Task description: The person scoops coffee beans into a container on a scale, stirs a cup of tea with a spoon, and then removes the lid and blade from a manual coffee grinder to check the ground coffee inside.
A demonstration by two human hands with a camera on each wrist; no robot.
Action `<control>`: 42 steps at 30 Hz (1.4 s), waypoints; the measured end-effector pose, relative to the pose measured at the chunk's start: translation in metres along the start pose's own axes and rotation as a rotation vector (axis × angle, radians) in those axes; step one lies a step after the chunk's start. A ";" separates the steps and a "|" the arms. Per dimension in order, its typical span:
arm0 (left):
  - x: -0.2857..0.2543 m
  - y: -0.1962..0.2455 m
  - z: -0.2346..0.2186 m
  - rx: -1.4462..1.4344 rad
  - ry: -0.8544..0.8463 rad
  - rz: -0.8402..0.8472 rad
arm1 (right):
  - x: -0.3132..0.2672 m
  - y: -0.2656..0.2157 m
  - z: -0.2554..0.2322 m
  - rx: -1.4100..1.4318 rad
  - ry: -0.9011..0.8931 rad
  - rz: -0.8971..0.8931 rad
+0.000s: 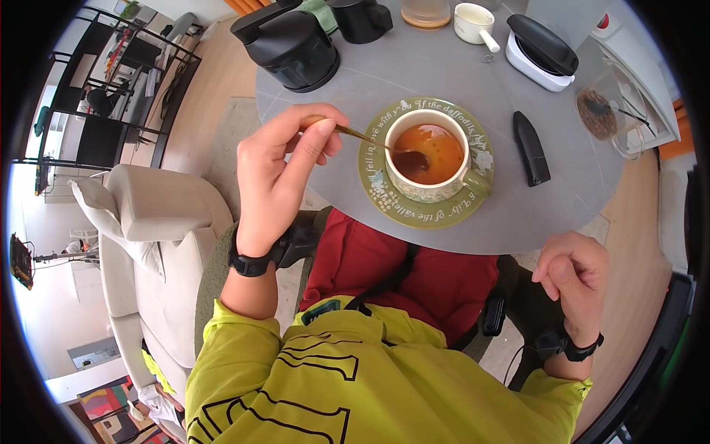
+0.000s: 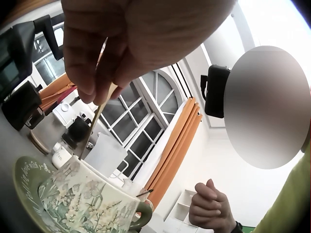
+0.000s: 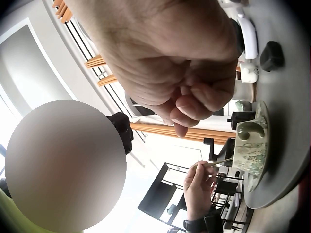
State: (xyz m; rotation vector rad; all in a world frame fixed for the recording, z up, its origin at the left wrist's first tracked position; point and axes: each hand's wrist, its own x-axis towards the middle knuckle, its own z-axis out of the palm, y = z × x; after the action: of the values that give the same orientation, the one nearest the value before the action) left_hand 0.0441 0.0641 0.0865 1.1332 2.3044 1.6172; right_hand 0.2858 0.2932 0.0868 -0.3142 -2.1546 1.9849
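Note:
My left hand pinches the handle of a gold-coloured spoon between thumb and fingers. The spoon's bowl dips into the amber liquid inside a floral cup with a green handle. In the left wrist view the spoon slants down over the cup's rim. Beneath the cup lies a green saucer printed with white lettering and flowers. Off to the right, by the table's front edge, my right hand hangs with fingers loosely curled, holding nothing.
On the round grey table, a black kettle and a black mug stand at the back left. A small white handled pot, a black-and-white case, a black oblong object and a clear container are farther right.

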 end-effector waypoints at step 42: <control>-0.010 -0.034 -0.031 -0.429 -0.122 0.045 | -0.001 0.004 0.018 -0.104 -0.031 0.049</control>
State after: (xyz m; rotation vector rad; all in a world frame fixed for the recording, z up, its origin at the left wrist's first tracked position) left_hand 0.0195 0.0288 0.0673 1.1429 1.7512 1.8766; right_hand 0.2816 0.2756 0.0814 -0.3579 -2.2957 1.9181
